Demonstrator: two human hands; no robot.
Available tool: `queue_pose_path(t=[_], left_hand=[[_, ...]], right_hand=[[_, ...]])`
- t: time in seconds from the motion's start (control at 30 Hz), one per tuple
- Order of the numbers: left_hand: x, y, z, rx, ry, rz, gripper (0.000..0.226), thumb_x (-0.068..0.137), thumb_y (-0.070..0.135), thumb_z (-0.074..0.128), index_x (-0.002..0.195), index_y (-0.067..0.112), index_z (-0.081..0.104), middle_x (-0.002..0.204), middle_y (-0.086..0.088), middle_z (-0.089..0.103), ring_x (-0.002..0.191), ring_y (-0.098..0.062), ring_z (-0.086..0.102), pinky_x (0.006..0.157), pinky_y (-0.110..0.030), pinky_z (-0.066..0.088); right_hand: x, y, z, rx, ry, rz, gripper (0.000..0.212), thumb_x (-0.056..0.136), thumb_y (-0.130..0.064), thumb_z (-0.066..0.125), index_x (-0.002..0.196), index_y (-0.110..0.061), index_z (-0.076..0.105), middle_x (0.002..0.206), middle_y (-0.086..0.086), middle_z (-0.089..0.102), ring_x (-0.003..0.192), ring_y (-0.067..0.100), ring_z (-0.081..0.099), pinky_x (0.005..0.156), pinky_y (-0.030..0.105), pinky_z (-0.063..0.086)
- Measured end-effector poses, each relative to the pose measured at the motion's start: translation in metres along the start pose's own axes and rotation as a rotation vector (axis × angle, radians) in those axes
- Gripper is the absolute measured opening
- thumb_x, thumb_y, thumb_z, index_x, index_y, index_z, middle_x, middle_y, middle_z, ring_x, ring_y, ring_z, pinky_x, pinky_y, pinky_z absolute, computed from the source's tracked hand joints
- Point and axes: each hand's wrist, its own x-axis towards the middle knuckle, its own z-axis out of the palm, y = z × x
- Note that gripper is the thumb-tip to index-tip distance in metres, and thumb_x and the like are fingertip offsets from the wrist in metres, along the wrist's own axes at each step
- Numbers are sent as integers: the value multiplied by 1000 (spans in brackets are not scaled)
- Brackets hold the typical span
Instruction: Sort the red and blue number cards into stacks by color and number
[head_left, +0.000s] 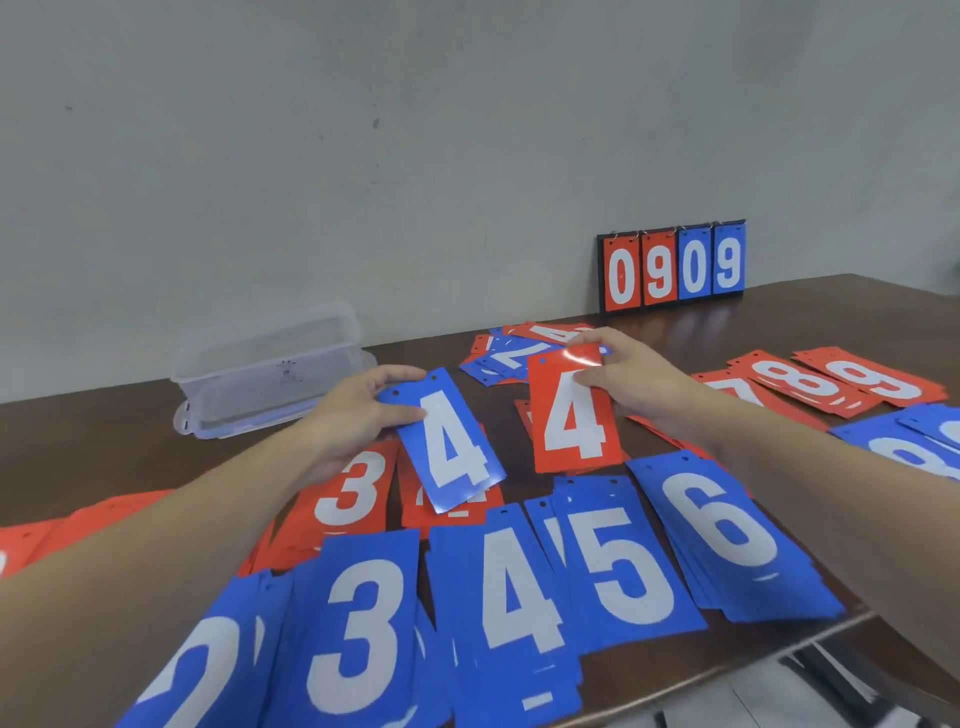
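Observation:
My left hand (363, 410) pinches the top of a blue 4 card (447, 441), held above the red 4 stack (452, 512). My right hand (631, 379) pinches a red 4 card (574, 415) by its upper edge, just above the table. Behind it lies an unsorted pile of red and blue cards (519, 353). Blue stacks run along the near edge: 2 (192, 675), 3 (358, 629), 4 (514, 597), 5 (623, 561), 6 (722, 525). A red 3 stack (353, 488) lies under my left wrist. Red 8 (800, 384) and red 9 (872, 382) stacks lie at the right.
A clear plastic container (270, 364) stands on its lid at the back left. A scoreboard flip stand (672, 267) showing 0909 leans at the wall. More blue cards (914, 447) sit at the far right, red cards (62, 530) at the far left. The table's front edge (753, 665) runs near the blue stacks.

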Motion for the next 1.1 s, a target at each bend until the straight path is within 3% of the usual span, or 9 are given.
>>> queue_pose_path(t=[0.17, 0.3, 0.4, 0.57, 0.63, 0.73, 0.9, 1.0, 1.1], left_hand=[[-8, 1, 11, 40, -104, -30, 49, 93, -2, 63, 133, 26, 57, 116, -2, 74, 102, -19, 72, 92, -37, 58], [-25, 13, 13, -21, -257, -76, 42, 96, -1, 58, 127, 27, 60, 115, 2, 74, 105, -14, 71, 85, -25, 58], [-40, 11, 17, 38, -372, -119, 39, 95, -1, 60, 127, 21, 64, 117, -4, 74, 110, -20, 70, 95, -30, 56], [-58, -3, 27, 430, -385, -12, 33, 88, 11, 75, 118, 24, 72, 106, 11, 76, 97, -4, 71, 85, -18, 55], [-60, -11, 27, 667, -342, 69, 35, 82, 27, 82, 115, 33, 73, 110, 19, 70, 98, 3, 63, 82, -12, 49], [-57, -15, 16, 806, -212, 140, 34, 77, 45, 82, 109, 42, 71, 110, 26, 61, 97, 1, 56, 79, -15, 42], [-49, -14, -8, 615, 119, 196, 11, 92, 24, 68, 97, 34, 69, 92, 10, 61, 70, -12, 57, 63, -27, 50], [-38, -14, -19, 571, 191, 197, 15, 95, 20, 63, 97, 34, 69, 71, 3, 55, 56, -8, 51, 48, -18, 43], [-23, -13, -23, 588, 201, 235, 17, 95, 18, 63, 96, 34, 68, 79, 8, 52, 58, -4, 50, 52, -15, 43]], right_hand=[[-12, 3, 2, 15, -37, 48, 29, 98, -22, 63, 123, -33, 56, 118, 3, 67, 100, 22, 72, 80, 45, 62], [-16, 6, 3, 31, -28, 44, 29, 98, -21, 63, 124, -31, 56, 119, 3, 67, 101, 22, 71, 81, 47, 62], [-17, 7, 7, 53, -23, 38, 28, 98, -19, 62, 123, -31, 57, 118, 5, 68, 100, 23, 72, 81, 47, 62], [-15, 7, 21, 37, -24, 7, 30, 99, -16, 61, 126, -28, 55, 114, 5, 69, 95, 20, 72, 70, 39, 64], [-11, 6, 28, 67, -33, -3, 28, 98, -14, 61, 122, -27, 56, 114, 6, 70, 96, 21, 73, 76, 44, 63], [-1, 0, 43, 64, -58, 3, 28, 98, -14, 62, 121, -27, 56, 111, 6, 72, 95, 21, 74, 82, 47, 61], [18, -12, 83, 87, -106, 15, 27, 97, -15, 64, 121, -26, 56, 106, 7, 72, 92, 20, 73, 75, 37, 63], [30, -11, 108, -10, -110, -56, 23, 94, -13, 66, 113, -25, 59, 105, 5, 70, 86, 15, 70, 69, 31, 60], [43, -7, 123, -245, -92, -165, 23, 89, -17, 71, 106, -27, 59, 110, -2, 63, 92, 12, 62, 74, 24, 50]])
